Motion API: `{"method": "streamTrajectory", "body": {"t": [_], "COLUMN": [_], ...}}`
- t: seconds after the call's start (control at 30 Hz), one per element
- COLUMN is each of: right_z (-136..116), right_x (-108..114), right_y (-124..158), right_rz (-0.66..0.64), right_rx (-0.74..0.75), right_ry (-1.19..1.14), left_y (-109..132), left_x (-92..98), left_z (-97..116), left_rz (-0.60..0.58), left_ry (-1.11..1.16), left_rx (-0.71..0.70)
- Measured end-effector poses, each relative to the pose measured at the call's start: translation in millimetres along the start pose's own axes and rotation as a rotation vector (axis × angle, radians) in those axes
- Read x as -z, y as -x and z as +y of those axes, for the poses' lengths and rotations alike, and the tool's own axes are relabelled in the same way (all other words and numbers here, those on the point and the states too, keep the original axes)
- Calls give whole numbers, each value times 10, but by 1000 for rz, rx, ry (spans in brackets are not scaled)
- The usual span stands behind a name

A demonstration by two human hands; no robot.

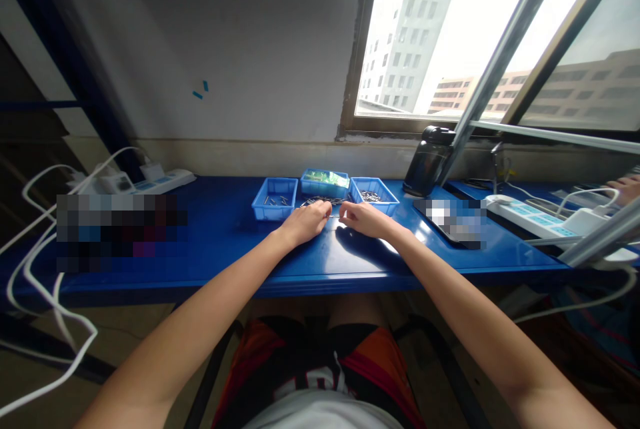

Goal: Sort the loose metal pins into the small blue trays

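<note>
My left hand [306, 222] and my right hand [369, 219] meet close together over the blue table, their fingers pinched. A thin, shiny metal piece [335, 217] spans the gap between the fingertips; its exact kind is too small to tell. Just beyond the hands lies a pile of small dark metal parts [323, 201], partly hidden by my fingers. A blue bin [257, 208] at the left holds a few small thin parts. Another blue bin [393, 204] at the right has many small metal parts in it. Behind the pile, a third blue bin [311, 185] contains a green plastic packet [333, 180].
A black bottle [429, 161] and a phone-like dark slab [450, 222] stand and lie to the right. White power strips [167, 182] with cables sit at both sides of the blue table [220, 236]. Another person's hand [626, 189] shows at the far right.
</note>
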State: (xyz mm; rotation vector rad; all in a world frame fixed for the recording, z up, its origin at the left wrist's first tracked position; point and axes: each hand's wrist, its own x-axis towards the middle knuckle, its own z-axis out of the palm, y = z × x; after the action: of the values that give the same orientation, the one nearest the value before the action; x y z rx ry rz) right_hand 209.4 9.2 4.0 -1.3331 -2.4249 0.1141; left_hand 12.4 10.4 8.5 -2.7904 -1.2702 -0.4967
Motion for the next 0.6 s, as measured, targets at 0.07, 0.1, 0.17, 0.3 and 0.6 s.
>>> {"method": "streamTrajectory", "body": {"t": [0.07, 0.1, 0.17, 0.3, 0.6], "right_z": [-5, -7, -12, -22, -2], "right_x": [4, 7, 11, 17, 2], "right_y": [0, 0, 2, 8, 3], "right_rz": [-5, -7, -8, -4, 4], "right_rx": [2, 4, 6, 8, 1], "right_ry": [2, 3, 3, 3, 19], "left_y": [-3, -4, -7, -11, -5], "left_x": [-9, -14, -25, -36, -14], "left_z": [-7, -11, -21, -39, -26], "left_rz": [-5, -4, 2, 12, 30], "left_ry": [-4, -5, -2, 2, 1], "left_rx": [-4, -10, -28, -49, -19]}}
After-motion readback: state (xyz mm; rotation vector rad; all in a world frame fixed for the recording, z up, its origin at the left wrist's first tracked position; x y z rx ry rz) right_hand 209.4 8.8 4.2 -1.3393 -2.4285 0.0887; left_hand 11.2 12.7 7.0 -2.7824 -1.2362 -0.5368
